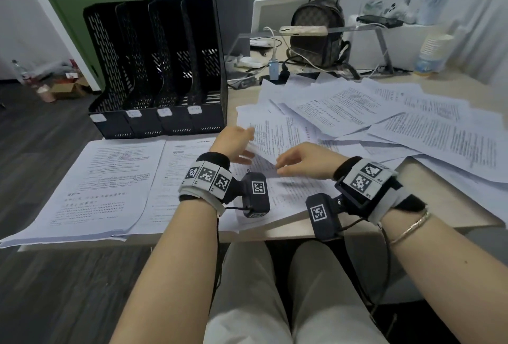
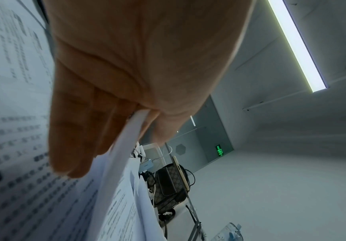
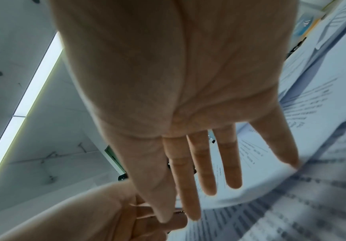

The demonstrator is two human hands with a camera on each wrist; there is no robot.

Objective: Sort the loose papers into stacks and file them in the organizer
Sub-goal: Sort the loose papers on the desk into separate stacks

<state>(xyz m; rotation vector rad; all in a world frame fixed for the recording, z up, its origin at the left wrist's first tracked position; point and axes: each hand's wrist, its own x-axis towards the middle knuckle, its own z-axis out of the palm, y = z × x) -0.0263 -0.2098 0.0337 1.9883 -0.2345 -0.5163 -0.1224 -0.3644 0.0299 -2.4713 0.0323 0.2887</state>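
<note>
My left hand [image 1: 237, 143] pinches the edge of a printed sheet [image 1: 262, 155] and holds it lifted just over the desk. In the left wrist view that sheet's white edge [image 2: 126, 146] runs between thumb and fingers. Right beside it my right hand [image 1: 299, 161] hovers with straight, spread fingers [image 3: 200, 163], the fingertips at the sheet's near corner. A big loose pile of papers [image 1: 384, 124] spreads over the right of the desk. Two flat stacks [image 1: 110, 184] [image 1: 176, 167] lie at the front left. The black four-slot organizer [image 1: 156, 69] stands behind them; its slots look empty.
A brown backpack [image 1: 319, 30], a phone on a clear riser [image 1: 302, 31], chargers with cables [image 1: 275, 69] and a water bottle [image 1: 431, 52] crowd the back of the desk. The left stack overhangs the desk's front edge [image 1: 192, 236]. Boxes sit on the floor far left.
</note>
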